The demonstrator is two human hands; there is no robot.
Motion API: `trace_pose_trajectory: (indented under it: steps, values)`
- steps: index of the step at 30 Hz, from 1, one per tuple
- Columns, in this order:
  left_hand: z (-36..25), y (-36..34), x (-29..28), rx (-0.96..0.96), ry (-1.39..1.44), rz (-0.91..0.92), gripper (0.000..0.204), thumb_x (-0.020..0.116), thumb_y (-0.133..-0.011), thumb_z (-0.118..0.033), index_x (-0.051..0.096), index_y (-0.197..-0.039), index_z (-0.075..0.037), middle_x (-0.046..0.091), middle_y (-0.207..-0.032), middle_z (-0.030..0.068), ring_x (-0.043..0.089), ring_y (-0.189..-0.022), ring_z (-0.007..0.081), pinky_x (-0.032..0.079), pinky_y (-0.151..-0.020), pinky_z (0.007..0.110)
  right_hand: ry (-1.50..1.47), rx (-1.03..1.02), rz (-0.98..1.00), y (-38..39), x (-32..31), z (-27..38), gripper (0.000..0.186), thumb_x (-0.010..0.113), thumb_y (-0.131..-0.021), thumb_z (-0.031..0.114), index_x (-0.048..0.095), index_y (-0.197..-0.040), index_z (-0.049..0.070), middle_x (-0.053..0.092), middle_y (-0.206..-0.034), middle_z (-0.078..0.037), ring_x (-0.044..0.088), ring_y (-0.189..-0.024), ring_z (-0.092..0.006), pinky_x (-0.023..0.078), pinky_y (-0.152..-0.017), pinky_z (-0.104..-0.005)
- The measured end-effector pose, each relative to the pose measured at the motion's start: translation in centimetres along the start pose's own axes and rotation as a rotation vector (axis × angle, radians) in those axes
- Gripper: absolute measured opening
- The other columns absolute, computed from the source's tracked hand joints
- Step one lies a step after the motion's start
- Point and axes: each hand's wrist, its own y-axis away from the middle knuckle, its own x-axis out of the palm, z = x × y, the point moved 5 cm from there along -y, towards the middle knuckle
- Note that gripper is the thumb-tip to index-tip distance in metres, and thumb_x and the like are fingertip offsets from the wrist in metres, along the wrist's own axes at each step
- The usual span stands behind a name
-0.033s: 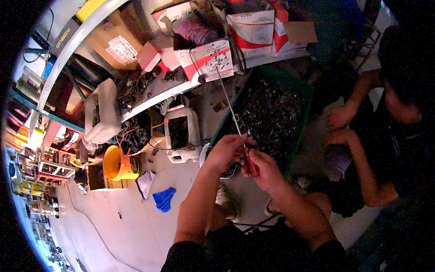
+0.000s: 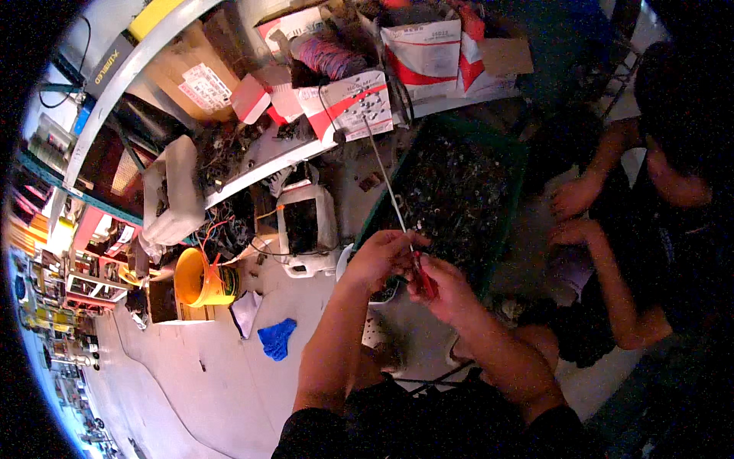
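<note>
My right hand (image 2: 451, 292) is closed around the red handle of a long thin metal rod tool (image 2: 391, 183). My left hand (image 2: 380, 258) pinches the rod just above the handle. The rod slants up and away, tapering toward its tip. At the tip, small dark bits (image 2: 365, 104) show in front of a white and red carton (image 2: 325, 103); I cannot tell whether they cling to the rod. Beneath and beyond my hands lies a green bin (image 2: 511, 218) filled with many small dark, mixed pieces.
A shelf edge (image 2: 267, 170) with cartons and a spool of coloured wire (image 2: 329, 57) runs across the back. Cut white jugs (image 2: 307, 226) and a yellow bucket (image 2: 200, 277) stand left, near a blue cloth (image 2: 277, 339). Another person's hand (image 2: 577, 197) is at the right.
</note>
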Motion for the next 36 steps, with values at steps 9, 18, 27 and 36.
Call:
trace_pose_trajectory:
  steps: [9,18,27,36]
  values:
    - [1.5,-1.6,-0.8,0.084,-0.165,-0.124,0.026,0.058,-0.092,-0.028,0.065,-0.087,-0.003,0.063,-0.071,0.004,0.056,-0.056,0.0131,0.044,-0.053,0.026,0.254,-0.11,-0.095,0.3,0.2,0.2,0.029,0.056,-0.092,0.029,0.054,-0.107,0.005,0.06,-0.083,-0.005,0.059,-0.068,-0.0174,0.047,-0.058,-0.0299]
    - [1.2,-1.1,-0.2,0.032,0.039,-0.118,0.026,0.063,-0.089,-0.029,0.066,-0.084,-0.003,0.059,-0.07,-0.0001,0.05,-0.059,0.0077,0.038,-0.052,0.022,0.129,-0.069,-0.044,0.1,-0.9,0.1,0.023,0.055,-0.093,0.028,0.057,-0.099,0.006,0.062,-0.081,-0.005,0.06,-0.068,-0.0168,0.047,-0.058,-0.0304]
    - [1.3,-1.5,-0.5,0.079,-0.143,-0.24,0.023,0.063,-0.09,-0.028,0.065,-0.083,-0.005,0.057,-0.069,-0.0009,0.048,-0.06,0.0065,0.036,-0.052,0.021,0.241,-0.158,-0.126,0.0,-0.3,-0.2,0.022,0.057,-0.092,0.025,0.054,-0.104,0.006,0.059,-0.08,-0.004,0.058,-0.065,-0.0151,0.045,-0.056,-0.0286]
    - [1.8,-1.9,-1.1,0.047,-0.017,-0.171,0.026,0.059,-0.091,-0.034,0.066,-0.09,-0.008,0.057,-0.07,-0.0023,0.049,-0.061,0.0076,0.037,-0.052,0.021,0.109,-0.112,-0.141,-0.1,-1.5,-0.7,0.023,0.054,-0.094,0.026,0.052,-0.107,0.007,0.06,-0.083,-0.006,0.058,-0.066,-0.0163,0.045,-0.056,-0.0296]
